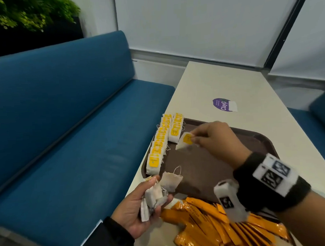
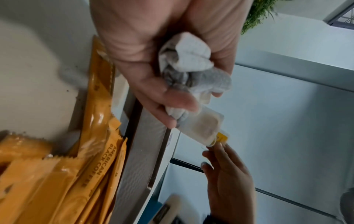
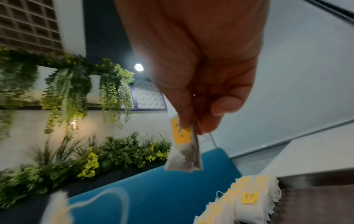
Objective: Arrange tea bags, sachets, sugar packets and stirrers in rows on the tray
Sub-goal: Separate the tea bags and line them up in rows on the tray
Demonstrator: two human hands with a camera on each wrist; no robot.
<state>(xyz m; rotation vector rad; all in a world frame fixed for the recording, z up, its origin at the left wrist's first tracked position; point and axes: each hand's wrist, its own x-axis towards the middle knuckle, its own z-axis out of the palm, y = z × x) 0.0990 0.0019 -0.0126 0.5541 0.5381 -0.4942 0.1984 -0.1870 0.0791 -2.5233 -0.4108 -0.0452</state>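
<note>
Head view showed, nearest the wearer, a pile of orange coffee sachets (image 1: 216, 220) lying across the near rim of the brown tray (image 1: 205, 169). Beside the tray's near-left corner, the left hand (image 1: 140, 208) was curled round a bunch of loose tea bags (image 1: 153, 196), one bag and its string hanging out over the tray corner. Farther in, above the tray's bare middle, the right hand (image 1: 215, 137) pinched a single tea bag (image 1: 185, 140) by its yellow tag between thumb and fingertips; the bag hung below and left of the fingers, clear of the tray surface. Along the tray's left edge stood two rows of tea bags (image 1: 164, 139), yellow tags uppermost, the held bag just beside the near end of the inner row. Beyond the tray's far rim, a purple sticker (image 1: 222, 104) lay on the white table (image 1: 230, 80).
</note>
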